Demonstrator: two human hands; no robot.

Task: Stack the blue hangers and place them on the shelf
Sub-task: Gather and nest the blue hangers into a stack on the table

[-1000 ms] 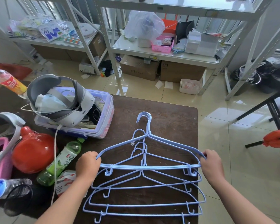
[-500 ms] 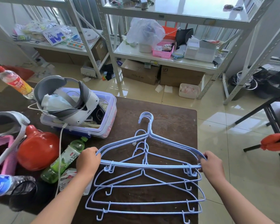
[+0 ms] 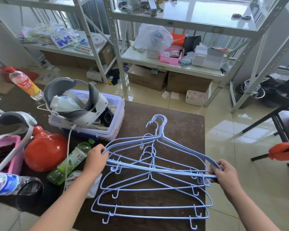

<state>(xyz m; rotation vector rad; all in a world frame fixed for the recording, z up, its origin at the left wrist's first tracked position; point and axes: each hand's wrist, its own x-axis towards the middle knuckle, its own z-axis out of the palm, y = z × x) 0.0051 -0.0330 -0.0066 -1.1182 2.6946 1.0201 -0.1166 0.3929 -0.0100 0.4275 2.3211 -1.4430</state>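
A small stack of light-blue wire hangers (image 3: 178,147) is held above the dark wooden table (image 3: 182,124), tilted down to the right, hooks pointing away from me. My left hand (image 3: 96,160) grips the stack's left shoulder end. My right hand (image 3: 223,172) grips its right shoulder end, just past the table's right edge. Several more blue hangers (image 3: 150,207) lie flat and spread on the table beneath, close to its near edge. The white metal shelf (image 3: 173,68) stands across the floor beyond the table.
A clear plastic box (image 3: 117,117) holding a white headset sits left of the hangers. A green tea bottle (image 3: 70,164), a red round object (image 3: 45,147), a pink basket (image 3: 15,157) and water bottles crowd the table's left. The shelf carries bags, boxes and a pink tray.
The held stack has lifted off the table and tilted, its left end higher than its right. My view has shifted upward, showing more of the shelves.
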